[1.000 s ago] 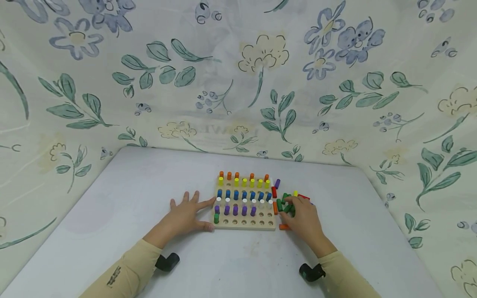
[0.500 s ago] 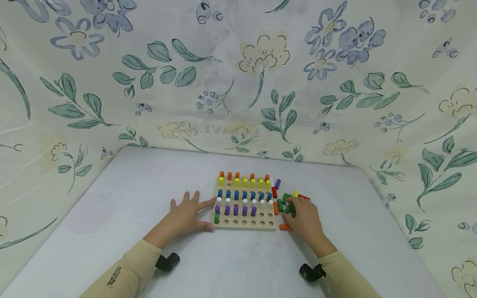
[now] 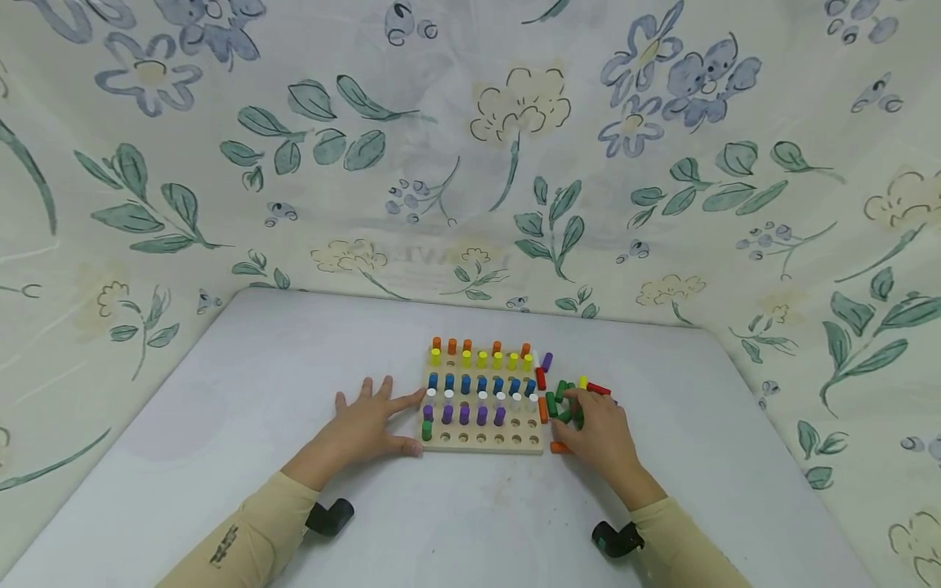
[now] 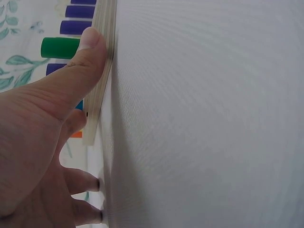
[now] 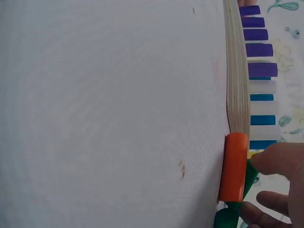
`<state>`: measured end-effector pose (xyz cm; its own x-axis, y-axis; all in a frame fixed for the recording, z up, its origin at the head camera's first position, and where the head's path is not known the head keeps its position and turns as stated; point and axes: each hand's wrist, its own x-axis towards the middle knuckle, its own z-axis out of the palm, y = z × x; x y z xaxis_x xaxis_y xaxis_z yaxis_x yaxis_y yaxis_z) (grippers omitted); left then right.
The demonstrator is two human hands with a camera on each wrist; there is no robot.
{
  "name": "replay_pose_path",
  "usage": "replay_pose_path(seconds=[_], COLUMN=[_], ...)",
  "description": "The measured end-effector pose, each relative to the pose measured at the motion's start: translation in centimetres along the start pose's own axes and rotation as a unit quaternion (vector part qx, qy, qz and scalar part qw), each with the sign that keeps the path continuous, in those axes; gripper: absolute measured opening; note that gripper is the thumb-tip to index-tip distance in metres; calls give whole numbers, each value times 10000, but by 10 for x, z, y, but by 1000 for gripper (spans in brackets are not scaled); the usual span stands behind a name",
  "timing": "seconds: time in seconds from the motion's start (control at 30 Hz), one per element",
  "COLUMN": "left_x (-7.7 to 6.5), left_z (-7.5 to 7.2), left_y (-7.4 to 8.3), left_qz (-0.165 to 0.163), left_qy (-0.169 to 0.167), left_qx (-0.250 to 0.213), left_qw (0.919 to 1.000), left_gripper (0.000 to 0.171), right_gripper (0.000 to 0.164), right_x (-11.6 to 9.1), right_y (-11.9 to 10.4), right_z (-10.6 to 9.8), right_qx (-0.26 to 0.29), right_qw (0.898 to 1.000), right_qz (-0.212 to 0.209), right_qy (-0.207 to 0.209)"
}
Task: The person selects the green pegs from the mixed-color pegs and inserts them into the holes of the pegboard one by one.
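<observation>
A wooden pegboard (image 3: 481,447) carries rows of upright orange, yellow, blue, white and purple pegs, plus one green peg (image 3: 427,430) in the front-left hole. My left hand (image 3: 365,420) lies spread at its left side, thumb and index finger touching the edge; in the left wrist view the thumb (image 4: 88,57) presses the board's side beside the green peg. To the right of the board, my right hand (image 3: 603,431) pinches among loose green pegs (image 3: 552,404). In the right wrist view its thumb and a finger meet a green peg (image 5: 250,176), partly hidden behind an orange peg (image 5: 233,167).
Loose pegs lie right of the board: a purple one (image 3: 547,361), a red one (image 3: 541,378), another red one (image 3: 599,389), a yellow one (image 3: 583,381) and orange ones (image 3: 543,410). The white table (image 3: 470,523) backs onto a floral cloth (image 3: 470,163).
A green peg at the right thumb has shifted slightly toward me, under the right hand's fingers. The left hand and board stay in place.
</observation>
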<state>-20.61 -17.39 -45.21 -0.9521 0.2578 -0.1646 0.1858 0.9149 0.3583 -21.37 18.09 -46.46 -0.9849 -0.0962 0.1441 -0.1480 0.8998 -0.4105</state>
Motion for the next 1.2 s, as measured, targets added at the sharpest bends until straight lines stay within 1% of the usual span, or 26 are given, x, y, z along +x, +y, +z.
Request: replay_pose_path(seconds=[0.2,0.33,0.43,0.67,0.93,1.07,1.2], left_x=[0,-2,-2,-1,-4,-4,-4], left_z=[-1,-1,-2,-3,-5,-5,-4], left_y=[0,1,2,1,3,4,3], left_qz=[7,6,26,25,37,22,-4], left_qy=[-17,-31,-15,-11,-33,-30,-41], left_qx=[-25,-28,-17,-13,-2,-30,-49], left_qw=[10000,10000,10000,10000,10000,10000,10000], left_gripper=[95,95,95,95,94,94,94], right_gripper=[51,48,46,42,41,43,47], right_x=[-4,-7,-9,-8,-9,-8,-9], right_y=[-2,-3,-2,1,1,1,3], right_z=[-3,-5,-7,-5,-7,-7,-6], right_qx=[374,698,832,922,1050,969,840], right_qw=[9991,9969,9959,9954,9940,9949,9964], right_qz=[181,326,347,246,303,262,120], right_qy=[-127,-166,-123,-12,-22,-33,18])
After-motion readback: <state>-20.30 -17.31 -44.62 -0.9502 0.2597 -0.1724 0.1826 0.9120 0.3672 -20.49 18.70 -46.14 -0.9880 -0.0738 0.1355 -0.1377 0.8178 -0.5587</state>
